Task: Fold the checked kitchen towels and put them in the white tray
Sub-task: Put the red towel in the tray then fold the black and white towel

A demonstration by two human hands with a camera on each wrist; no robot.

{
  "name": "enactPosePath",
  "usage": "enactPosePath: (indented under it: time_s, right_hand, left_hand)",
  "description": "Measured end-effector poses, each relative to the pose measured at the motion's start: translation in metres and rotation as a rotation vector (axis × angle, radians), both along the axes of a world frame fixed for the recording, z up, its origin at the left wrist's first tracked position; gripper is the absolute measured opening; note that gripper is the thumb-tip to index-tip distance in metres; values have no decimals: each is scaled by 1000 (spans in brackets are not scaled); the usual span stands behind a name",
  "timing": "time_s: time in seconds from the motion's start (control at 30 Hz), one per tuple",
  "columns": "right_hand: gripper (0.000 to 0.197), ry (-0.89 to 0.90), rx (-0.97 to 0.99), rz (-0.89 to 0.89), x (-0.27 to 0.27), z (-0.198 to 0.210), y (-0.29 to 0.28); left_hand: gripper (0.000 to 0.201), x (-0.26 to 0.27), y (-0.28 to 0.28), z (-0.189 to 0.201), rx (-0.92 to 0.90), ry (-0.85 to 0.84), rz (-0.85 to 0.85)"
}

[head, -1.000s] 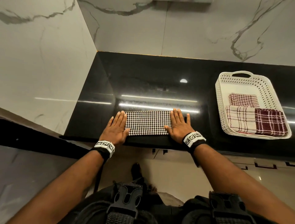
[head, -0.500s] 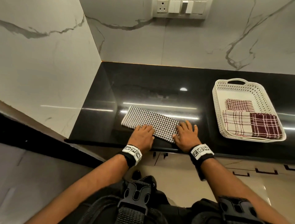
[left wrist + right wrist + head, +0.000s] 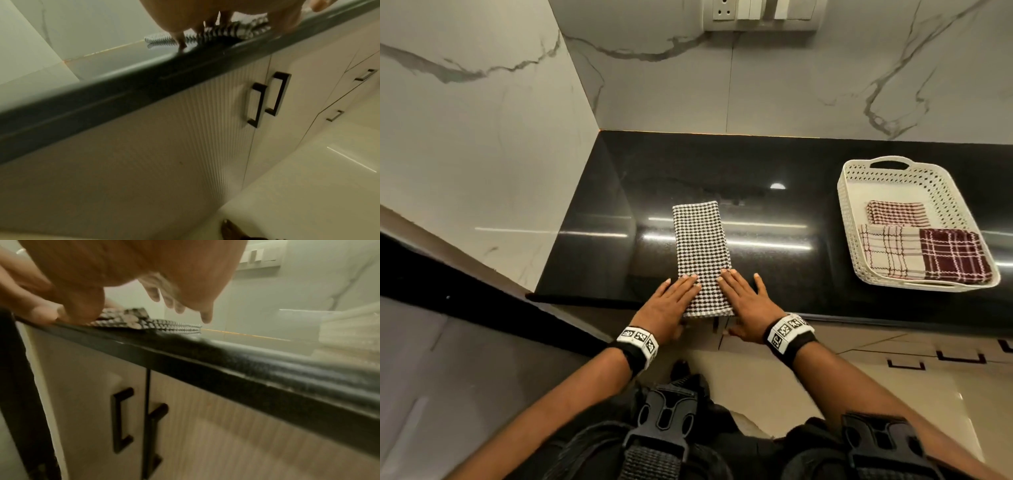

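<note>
A black-and-white checked towel [image 3: 702,257], folded into a long narrow strip, is lying on the black countertop [image 3: 774,164] with its length running away from the person and its near end reaching the counter's front edge. The left hand [image 3: 671,305] is resting flat on the near left part of the strip, fingers straight and lying on the cloth. The right hand [image 3: 746,301] is lying flat at the strip's near right edge, fingers straight, the inner fingertips on the cloth and the others on the counter beside it. Neither hand is gripping anything.

The white tray [image 3: 847,219], perforated and handled, is sitting on the counter well apart to the right. It is holding three folded towels: a small red-and-white checked towel [image 3: 895,214] toward the far side, a cream plaid towel [image 3: 887,251] nearer, and a maroon plaid towel [image 3: 952,255] touching it on the right.

The wrist views are showing cabinet doors with black handles [image 3: 267,97] below the counter edge. A switch panel [image 3: 760,13] is mounted on the marble wall.
</note>
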State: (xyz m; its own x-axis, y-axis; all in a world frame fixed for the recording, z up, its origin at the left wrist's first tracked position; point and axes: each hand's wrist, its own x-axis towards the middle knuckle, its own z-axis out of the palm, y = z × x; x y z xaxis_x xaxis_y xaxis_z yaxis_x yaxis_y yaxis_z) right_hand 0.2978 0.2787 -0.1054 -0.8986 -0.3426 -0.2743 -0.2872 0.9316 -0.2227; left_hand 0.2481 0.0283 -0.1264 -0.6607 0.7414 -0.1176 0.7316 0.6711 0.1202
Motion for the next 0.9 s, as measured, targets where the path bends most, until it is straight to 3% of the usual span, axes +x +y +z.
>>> enactPosePath:
  time_s: [0.1, 0.2, 0.3, 0.4, 0.47, 0.5, 0.63, 0.9]
  right_hand:
    - [98, 27, 31, 10, -2, -4, 4]
    - [85, 117, -68, -51, 11, -13, -2]
    - [61, 232, -226, -161, 21, -23, -7]
    - [26, 225, -416, -348, 21, -13, -19]
    - [14, 163, -502, -482, 14, -4, -27]
    - [14, 136, -545, -553, 9, 1, -31]
    - [22, 82, -663, -753, -19, 11, -39]
    - [22, 55, -330, -825, -40, 11, -55]
  left_hand:
    - [87, 5, 5, -2, 141, -1, 78]
    - [77, 5, 1, 0, 263, -45, 87]
    - [65, 4, -7, 4, 472, -213, 191]
    - [45, 2, -9, 21, 663, -401, 390]
    - [22, -3, -5, 30, 716, -405, 463]
    - [8, -8, -2, 34, 725, -401, 490]
    - [22, -34, 10, 36, 652, -414, 620]
    - [27, -61, 32, 36, 367, -306, 667]
